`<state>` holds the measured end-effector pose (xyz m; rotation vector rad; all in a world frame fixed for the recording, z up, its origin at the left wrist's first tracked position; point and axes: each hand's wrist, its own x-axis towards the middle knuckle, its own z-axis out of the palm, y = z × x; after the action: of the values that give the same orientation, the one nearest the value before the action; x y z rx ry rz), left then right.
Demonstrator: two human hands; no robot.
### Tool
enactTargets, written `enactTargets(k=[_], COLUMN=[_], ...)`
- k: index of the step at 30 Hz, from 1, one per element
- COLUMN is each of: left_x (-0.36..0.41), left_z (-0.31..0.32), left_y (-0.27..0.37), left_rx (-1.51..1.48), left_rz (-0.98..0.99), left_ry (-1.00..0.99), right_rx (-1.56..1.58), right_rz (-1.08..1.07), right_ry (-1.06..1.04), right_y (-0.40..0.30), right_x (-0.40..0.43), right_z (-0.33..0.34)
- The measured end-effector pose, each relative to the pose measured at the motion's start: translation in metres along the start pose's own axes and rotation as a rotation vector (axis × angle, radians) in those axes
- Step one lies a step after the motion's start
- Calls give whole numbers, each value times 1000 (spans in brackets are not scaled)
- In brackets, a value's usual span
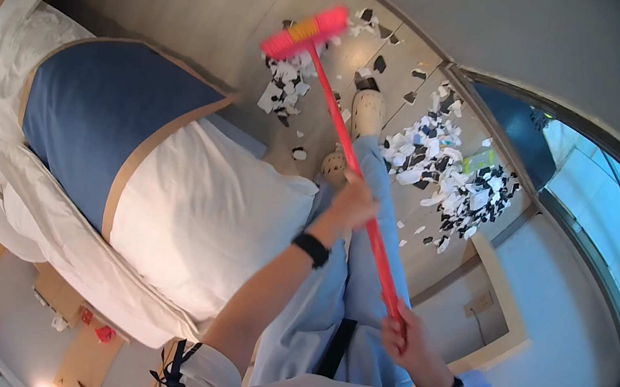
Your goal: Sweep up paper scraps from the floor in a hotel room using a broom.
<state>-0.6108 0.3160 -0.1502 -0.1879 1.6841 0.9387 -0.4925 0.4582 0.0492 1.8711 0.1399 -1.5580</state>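
A red broom handle runs diagonally across the view. My left hand grips it about midway, and my right hand is closed round its near end. At the far end the red broom head, slightly blurred, is at the floor. Black and white scraps lie against and in front of its bristles. A larger heap of black and white scraps spreads over the floor to the right, with a green wrapper among it. More loose scraps are scattered near my shoe.
A bed with white bedding and a blue runner stands on the left. My shoes are on the grey tiled floor. A wall and a glass door or panel border the right. A wooden-edged recess holds a socket with a cable.
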Motion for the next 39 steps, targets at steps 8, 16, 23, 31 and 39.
enactTargets(k=[8,16,23,31,39], left_x=[-72,40,-5,-93,-10], left_z=[84,-29,121,209,7], left_y=[-6,-3,-20,-6,-59], left_rx=[-62,26,146,-504,-371], left_rz=[119,33,18,165,39], left_ry=[287,478,197,53,669], right_rx=[-131,250,625,-58,-541], right_rz=[-67,-62,-7,-86,-273], right_ry=[-265,-836,-769,-236,-440], right_y=[45,13,77,78,1], right_x=[-48,90,61,-27,85], right_z=[-73,19,-112,-210,-46])
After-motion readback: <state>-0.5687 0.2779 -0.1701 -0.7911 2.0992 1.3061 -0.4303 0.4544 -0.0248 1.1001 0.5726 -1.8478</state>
